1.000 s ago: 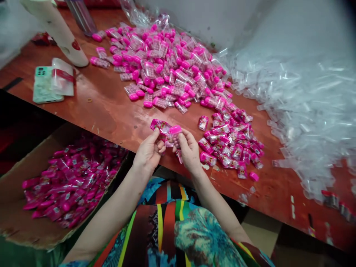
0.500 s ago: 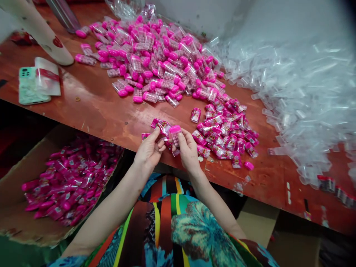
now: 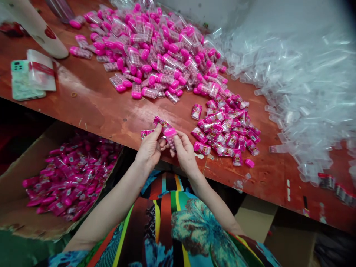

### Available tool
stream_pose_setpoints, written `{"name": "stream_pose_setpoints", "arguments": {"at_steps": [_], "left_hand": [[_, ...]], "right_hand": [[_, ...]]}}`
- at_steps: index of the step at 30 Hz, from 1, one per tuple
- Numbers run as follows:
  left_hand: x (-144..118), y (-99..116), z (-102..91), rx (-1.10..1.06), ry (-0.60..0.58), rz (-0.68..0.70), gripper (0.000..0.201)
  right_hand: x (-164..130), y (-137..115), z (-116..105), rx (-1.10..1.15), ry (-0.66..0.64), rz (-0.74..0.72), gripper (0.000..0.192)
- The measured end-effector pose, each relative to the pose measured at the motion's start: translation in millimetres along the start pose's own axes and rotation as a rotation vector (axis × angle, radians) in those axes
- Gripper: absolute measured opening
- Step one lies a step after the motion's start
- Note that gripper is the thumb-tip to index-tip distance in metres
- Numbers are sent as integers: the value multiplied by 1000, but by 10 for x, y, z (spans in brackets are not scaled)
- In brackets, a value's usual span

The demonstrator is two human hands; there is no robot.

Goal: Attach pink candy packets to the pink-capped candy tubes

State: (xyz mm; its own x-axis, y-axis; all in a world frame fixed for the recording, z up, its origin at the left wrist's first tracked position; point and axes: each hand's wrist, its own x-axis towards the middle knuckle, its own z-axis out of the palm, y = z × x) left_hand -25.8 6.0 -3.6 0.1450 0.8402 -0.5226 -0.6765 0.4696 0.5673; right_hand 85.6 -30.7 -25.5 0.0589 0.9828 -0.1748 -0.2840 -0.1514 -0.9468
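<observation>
We see a reddish-brown table (image 3: 97,107) heaped with clear candy tubes (image 3: 155,55) that have bright pink caps and pale pink beads inside. Beside them lie pink printed wrappers (image 3: 225,129) and a colourless, glassy pile of plastic sleeves (image 3: 300,92). A mint-green phone (image 3: 20,81) sits at one edge. Our lap wears a dress (image 3: 178,230) in red, yellow, green, black stripes with teal blooms.

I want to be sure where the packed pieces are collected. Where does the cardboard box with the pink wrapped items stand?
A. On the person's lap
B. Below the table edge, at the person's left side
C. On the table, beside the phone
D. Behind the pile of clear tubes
B: the cardboard box sits lower than the table edge, beside the left hand arm.
</observation>
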Motion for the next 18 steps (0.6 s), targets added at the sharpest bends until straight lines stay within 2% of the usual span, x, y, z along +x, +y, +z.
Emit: {"name": "stream_pose_setpoints", "arguments": {"at_steps": [2, 7, 12, 18], "left_hand": [[-2, 8, -16, 22, -27, -4, 35], [14, 9, -41, -8, -74, -66, 35], [17, -13, -53, -3, -96, -142, 34], [-30, -36, -62, 53, -137, -169, 34]], "right_hand": [[-11, 15, -39, -49, -1, -14, 39], [-49, 31, -96, -328, -10, -143, 46], [-73, 33, -57, -197, 14, -87, 44], [-113, -26, -91, -416, 17, -150, 46]]}}
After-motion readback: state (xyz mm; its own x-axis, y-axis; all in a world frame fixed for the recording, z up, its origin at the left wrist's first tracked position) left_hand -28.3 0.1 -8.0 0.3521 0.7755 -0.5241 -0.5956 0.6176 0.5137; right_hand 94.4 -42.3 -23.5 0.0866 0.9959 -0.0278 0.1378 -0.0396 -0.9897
